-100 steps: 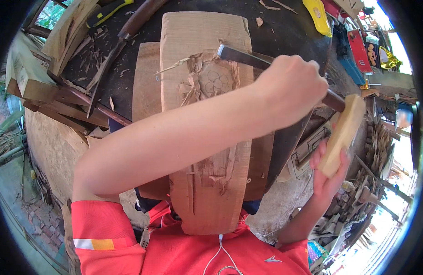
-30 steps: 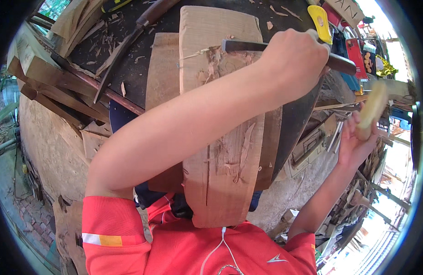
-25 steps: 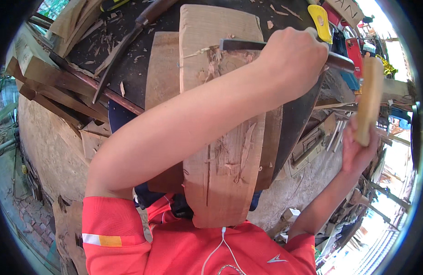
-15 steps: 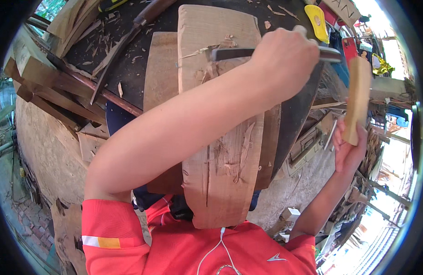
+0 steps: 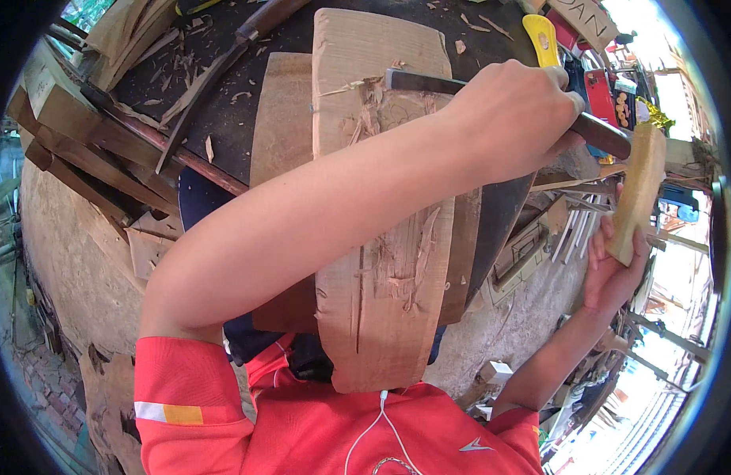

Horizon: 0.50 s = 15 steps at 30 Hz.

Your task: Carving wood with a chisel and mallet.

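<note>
My left hand is closed around a chisel, and that arm crosses over the work. The chisel's flat blade points left, its tip at ragged chips on a pale wooden board. Its dark handle end sticks out to the right of my fist. My right hand, off to the right, grips a wooden mallet, a plain yellowish club held upright. The mallet's upper part is close to the handle end; whether they touch I cannot tell. A carved recess with loose shavings and a dark slit runs down the board's near half.
Under the board lies another wooden plank on a dark round table. A long curved blade with a wooden handle rests at the far left. Stacked timber stands left. A yellow tool handle and red case are at the far right.
The chisel has shifted right and tilted, its handle end lower and its tip slightly higher. My right hand has moved the mallet right and a little nearer to me.
</note>
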{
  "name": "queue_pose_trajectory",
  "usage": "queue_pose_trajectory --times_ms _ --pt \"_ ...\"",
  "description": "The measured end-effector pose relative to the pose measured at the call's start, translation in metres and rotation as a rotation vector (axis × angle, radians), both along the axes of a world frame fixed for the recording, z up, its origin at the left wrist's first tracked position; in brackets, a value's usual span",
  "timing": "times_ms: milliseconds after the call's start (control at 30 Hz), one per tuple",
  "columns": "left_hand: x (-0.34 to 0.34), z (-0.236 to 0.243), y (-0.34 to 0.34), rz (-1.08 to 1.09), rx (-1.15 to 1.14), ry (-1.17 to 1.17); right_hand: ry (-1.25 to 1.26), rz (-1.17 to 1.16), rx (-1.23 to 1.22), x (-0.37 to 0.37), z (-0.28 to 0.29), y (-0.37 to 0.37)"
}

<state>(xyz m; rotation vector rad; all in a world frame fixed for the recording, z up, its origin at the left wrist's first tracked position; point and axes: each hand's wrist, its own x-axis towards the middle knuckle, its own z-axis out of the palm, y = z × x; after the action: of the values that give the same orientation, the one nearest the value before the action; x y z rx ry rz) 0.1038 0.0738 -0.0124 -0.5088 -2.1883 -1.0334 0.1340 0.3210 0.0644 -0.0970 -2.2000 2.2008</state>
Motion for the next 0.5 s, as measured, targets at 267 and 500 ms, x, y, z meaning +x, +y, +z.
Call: queue_pose_trajectory --times_ms 267,500 --pt "-0.009 0.008 0.002 0.146 0.009 0.023 0.095 -0.233 -0.045 -0.009 -0.005 -0.011" --pt "-0.006 0.01 0.008 0.119 0.074 0.002 0.088 -0.035 -0.095 -0.028 0.001 0.004"
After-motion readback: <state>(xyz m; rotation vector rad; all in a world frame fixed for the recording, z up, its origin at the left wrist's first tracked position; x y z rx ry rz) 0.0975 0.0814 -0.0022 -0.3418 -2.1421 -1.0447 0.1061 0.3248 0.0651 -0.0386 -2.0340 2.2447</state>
